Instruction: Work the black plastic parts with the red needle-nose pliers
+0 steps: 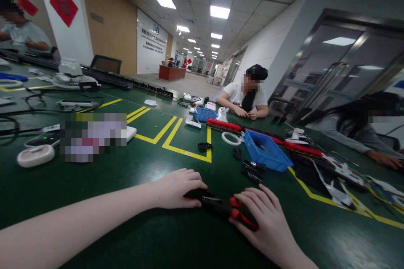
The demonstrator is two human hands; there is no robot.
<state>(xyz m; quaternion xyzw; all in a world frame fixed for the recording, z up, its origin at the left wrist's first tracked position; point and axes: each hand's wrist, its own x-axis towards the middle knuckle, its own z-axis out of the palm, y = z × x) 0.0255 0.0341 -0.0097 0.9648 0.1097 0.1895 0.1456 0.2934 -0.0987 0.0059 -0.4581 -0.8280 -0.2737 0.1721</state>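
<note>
My right hand (263, 214) is closed round the red and black handles of a pair of pliers (239, 214), whose jaws point left. In my left hand (181, 189) a small black part (196, 194) is pinched between thumb and fingers. The plier jaws meet this part at its right end; whether they grip it I cannot tell. Just beyond my hands lie several black parts (253, 171) in a loose heap. A smaller black piece (236, 153) and another black part (205, 146) rest farther off, the latter by the yellow tape marks.
A blue bin (267, 151) stands beyond my right hand, with a white ring (231, 138) beside it. Red strips (224, 125) run behind. At left lie a white oval device (35, 156) and a phone-like device (42, 138). Co-workers sit across (244, 96) and at the right (356, 134).
</note>
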